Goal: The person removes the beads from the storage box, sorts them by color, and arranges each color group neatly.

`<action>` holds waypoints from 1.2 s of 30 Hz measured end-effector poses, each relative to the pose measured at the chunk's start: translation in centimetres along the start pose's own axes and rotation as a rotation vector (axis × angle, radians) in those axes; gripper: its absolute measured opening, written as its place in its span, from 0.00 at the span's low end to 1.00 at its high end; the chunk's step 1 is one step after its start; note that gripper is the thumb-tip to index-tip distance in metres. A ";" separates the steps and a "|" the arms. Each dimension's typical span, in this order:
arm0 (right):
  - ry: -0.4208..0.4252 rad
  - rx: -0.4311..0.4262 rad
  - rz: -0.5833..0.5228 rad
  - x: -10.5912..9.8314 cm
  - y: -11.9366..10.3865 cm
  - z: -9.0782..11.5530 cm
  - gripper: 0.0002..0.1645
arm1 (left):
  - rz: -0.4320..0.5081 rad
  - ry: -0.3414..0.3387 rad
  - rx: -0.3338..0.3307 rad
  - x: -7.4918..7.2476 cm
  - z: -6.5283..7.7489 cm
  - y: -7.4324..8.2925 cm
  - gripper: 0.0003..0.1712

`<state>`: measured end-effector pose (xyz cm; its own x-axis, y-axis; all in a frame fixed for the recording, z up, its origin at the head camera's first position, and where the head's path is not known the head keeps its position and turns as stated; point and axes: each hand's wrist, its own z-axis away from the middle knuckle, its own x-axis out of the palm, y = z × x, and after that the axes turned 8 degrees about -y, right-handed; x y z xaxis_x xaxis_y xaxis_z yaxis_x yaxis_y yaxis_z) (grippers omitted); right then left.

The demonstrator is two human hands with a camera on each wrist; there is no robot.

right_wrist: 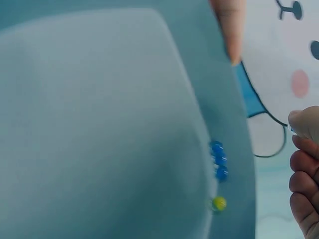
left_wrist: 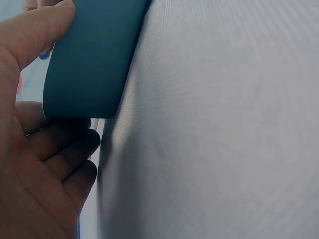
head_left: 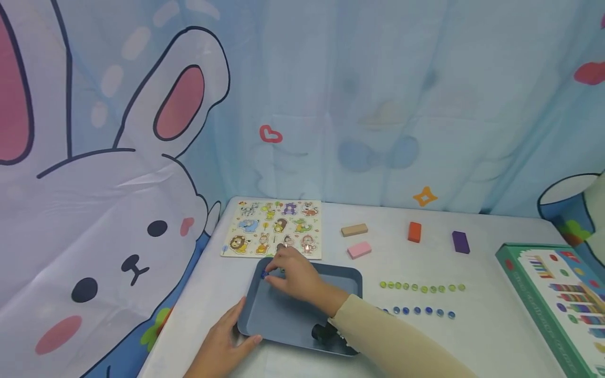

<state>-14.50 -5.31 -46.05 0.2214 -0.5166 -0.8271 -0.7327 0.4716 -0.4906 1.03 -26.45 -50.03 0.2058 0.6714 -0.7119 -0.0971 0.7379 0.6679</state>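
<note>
My left hand grips the near left corner of a blue-grey tray, thumb at the near edge and fingers around the side. In the left wrist view the thumb lies by the rim and the other fingers curl at the tray's corner. My right hand is over the tray's far left corner, pinching a small blue glass marble between thumb and fingertips, mostly hidden by them. In the right wrist view several blue marbles and a yellow-green marble lie along the inside edge of the tray.
Right of the tray lie a row of yellow-green marbles and a row of blue marbles. Behind are an animal puzzle board and tan, pink, red and purple blocks. A green box stands far right.
</note>
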 end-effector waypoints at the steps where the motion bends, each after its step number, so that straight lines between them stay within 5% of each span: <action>1: 0.018 -0.001 -0.014 -0.3 0.1 0.1 0.09 | -0.003 0.003 0.002 0.0 0.0 0.0 0.61; 14: 0.193 0.049 -0.096 -4.5 1.3 3.3 0.08 | -0.015 -0.007 -0.017 0.1 -0.2 0.0 0.63; 36: 0.382 0.229 0.033 -10.9 5.8 12.5 0.12 | -0.048 -0.012 -0.010 -0.2 0.0 0.3 0.61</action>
<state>-13.08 12.01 -43.30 -0.0853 -0.7053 -0.7037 -0.5645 0.6162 -0.5492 0.96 -26.36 -49.74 0.2221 0.6345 -0.7404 -0.0963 0.7699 0.6309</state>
